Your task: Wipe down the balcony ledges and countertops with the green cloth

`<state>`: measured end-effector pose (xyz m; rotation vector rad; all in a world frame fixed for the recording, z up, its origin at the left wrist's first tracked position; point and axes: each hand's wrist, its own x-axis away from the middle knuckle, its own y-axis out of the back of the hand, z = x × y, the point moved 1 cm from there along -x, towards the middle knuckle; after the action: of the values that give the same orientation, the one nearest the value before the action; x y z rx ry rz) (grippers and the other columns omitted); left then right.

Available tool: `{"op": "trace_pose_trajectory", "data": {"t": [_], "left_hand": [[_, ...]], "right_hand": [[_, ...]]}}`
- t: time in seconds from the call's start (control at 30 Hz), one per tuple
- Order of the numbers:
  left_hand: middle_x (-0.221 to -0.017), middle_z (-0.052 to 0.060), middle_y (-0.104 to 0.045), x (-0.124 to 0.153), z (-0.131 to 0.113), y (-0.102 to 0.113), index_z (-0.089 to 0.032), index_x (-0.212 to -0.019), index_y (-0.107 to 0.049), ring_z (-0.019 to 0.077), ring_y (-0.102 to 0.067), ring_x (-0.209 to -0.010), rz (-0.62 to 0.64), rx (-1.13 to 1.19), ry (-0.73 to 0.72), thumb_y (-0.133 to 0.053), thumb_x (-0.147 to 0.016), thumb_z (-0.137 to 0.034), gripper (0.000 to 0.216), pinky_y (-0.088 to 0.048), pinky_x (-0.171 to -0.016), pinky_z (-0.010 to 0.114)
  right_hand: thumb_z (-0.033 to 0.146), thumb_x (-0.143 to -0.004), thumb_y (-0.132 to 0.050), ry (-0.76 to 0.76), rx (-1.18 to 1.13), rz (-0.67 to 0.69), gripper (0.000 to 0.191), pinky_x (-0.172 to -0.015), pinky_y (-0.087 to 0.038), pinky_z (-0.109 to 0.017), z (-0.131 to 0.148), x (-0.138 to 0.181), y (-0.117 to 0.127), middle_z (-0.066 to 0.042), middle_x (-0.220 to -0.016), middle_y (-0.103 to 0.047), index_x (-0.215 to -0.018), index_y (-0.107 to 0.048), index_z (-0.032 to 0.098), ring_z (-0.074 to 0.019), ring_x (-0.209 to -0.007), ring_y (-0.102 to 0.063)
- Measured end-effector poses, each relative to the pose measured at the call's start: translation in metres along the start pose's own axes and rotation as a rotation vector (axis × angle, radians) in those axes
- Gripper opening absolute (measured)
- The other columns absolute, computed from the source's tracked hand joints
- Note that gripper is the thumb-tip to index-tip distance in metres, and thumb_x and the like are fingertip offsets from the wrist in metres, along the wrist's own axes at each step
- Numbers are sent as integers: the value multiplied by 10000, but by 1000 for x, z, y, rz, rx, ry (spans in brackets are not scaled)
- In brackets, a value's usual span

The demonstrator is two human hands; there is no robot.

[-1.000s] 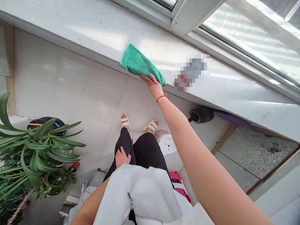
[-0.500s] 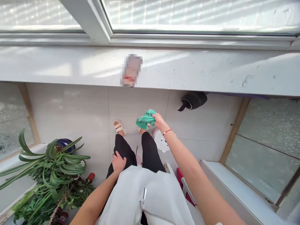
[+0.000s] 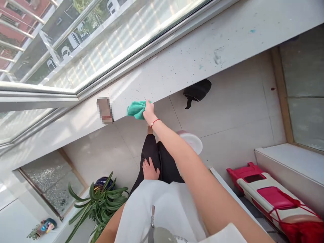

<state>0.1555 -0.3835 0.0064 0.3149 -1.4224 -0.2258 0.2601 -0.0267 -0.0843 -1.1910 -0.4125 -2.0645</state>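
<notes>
My right hand grips a crumpled green cloth by its right side. The cloth overlaps the front edge of the white windowsill; whether it touches the sill I cannot tell. Dark specks and smudges mark the sill's surface. Left of the cloth, a blurred-out object lies on the sill near its front edge. My left hand rests on my thigh in black trousers, fingers spread, holding nothing.
A black pot-like vessel lies below the sill. A round white container stands on the tiled floor by my right leg. Potted plants are at the lower left. A red and white plastic item sits at the lower right.
My view has turned, so the sill now slants upward to the right. The cloth in my right hand has come up to the sill's edge. My left hand stays on my thigh.
</notes>
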Motion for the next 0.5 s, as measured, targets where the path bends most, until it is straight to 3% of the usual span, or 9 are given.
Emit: {"op": "trace_pose_trajectory", "data": {"t": [0.07,0.13,0.2,0.27,0.3,0.37,0.43,0.5], "left_hand": [[-1735,336,-302,-12,4,12,16,-1711,-312,444,-319,-1638,39,-53,-36,-658,-980,-273,858,-251,-1360,528],[-1724,342,-320,-24,13,25,23,-1711,-308,446,-341,-1627,70,-101,-35,-652,-978,-257,857,-275,-1354,514],[-1717,350,-323,-34,22,40,11,-1720,-295,456,-360,-1616,79,-144,-32,-648,-975,-259,867,-299,-1351,519],[-1717,347,-323,-41,28,56,-10,-1725,-295,461,-369,-1610,72,-187,-49,-637,-975,-270,865,-314,-1354,520],[-1716,346,-325,-45,29,65,-16,-1726,-296,464,-373,-1607,72,-208,-59,-635,-971,-274,867,-320,-1354,521],[-1712,350,-328,-51,30,85,-14,-1726,-288,472,-386,-1598,79,-251,-78,-636,-956,-286,888,-331,-1350,529],[-1706,360,-330,-60,27,108,-5,-1730,-266,474,-405,-1587,82,-298,-95,-626,-949,-307,911,-340,-1345,536],[-1702,361,-335,-69,22,134,-1,-1730,-262,460,-413,-1586,75,-346,-115,-593,-963,-337,900,-339,-1348,526]], "right_hand": [[406,-1158,-318,52,50,-168,329,-1121,-582,-407,53,-32,52,-168,-1222,-650,-1121,-535,162,-192,-1213,-692],[330,-1165,-266,116,115,-325,398,-1238,-487,-428,113,-64,100,-273,-1468,-548,-1352,-509,76,-221,-1424,-585],[258,-1159,-257,199,192,-453,500,-1353,-326,-445,166,-87,135,-339,-1683,-303,-1569,-367,-7,-246,-1629,-345],[217,-1157,-285,288,286,-543,616,-1408,-167,-428,195,-93,153,-314,-1783,-41,-1693,-164,-63,-243,-1715,-80],[214,-1157,-299,330,338,-567,671,-1417,-116,-422,196,-87,153,-293,-1795,54,-1713,-72,-85,-243,-1723,15],[272,-1158,-340,393,421,-575,757,-1420,-120,-427,171,-61,135,-293,-1792,105,-1712,-6,-120,-260,-1725,66],[388,-1133,-416,421,482,-499,829,-1404,-233,-454,119,-23,100,-336,-1782,21,-1710,-112,-123,-297,-1728,-10],[449,-1078,-480,416,604,-254,843,-1362,-340,-519,57,15,60,-378,-1756,-103,-1687,-285,-101,-349,-1714,-89]]}}
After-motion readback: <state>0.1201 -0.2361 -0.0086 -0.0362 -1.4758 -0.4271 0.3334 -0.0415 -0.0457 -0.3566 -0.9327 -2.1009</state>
